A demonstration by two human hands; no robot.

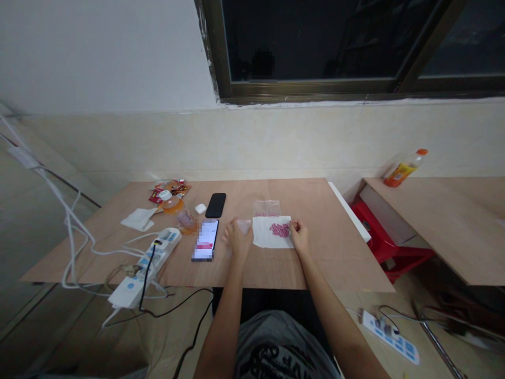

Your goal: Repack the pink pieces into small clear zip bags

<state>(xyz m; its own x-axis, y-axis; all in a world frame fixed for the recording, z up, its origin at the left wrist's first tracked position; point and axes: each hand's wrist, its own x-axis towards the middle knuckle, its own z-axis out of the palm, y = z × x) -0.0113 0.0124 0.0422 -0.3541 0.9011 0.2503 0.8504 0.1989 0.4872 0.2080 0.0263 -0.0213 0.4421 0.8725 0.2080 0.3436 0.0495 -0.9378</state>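
A white sheet of paper [262, 237] lies on the wooden table with a cluster of small pink beads [279, 230] on its right half. Behind it is a clear plastic bag [266, 207] with more pink pieces along its lower edge. At the paper's left side, my left hand [238, 239] is closed on a small clear plastic bag [244, 226]. My right hand [300, 238] is at the paper's right edge beside the beads, thumb and fingers pinched together. Whatever may be between those fingertips is too small to make out.
Left of my hands lie a lit phone [205, 240], a black phone [215, 205] and a white case [200, 208]. Farther left are an orange drink bottle [179, 213], tissues [139, 219], snack packets [173, 186] and a power strip [145, 268] with cables over the table edge.
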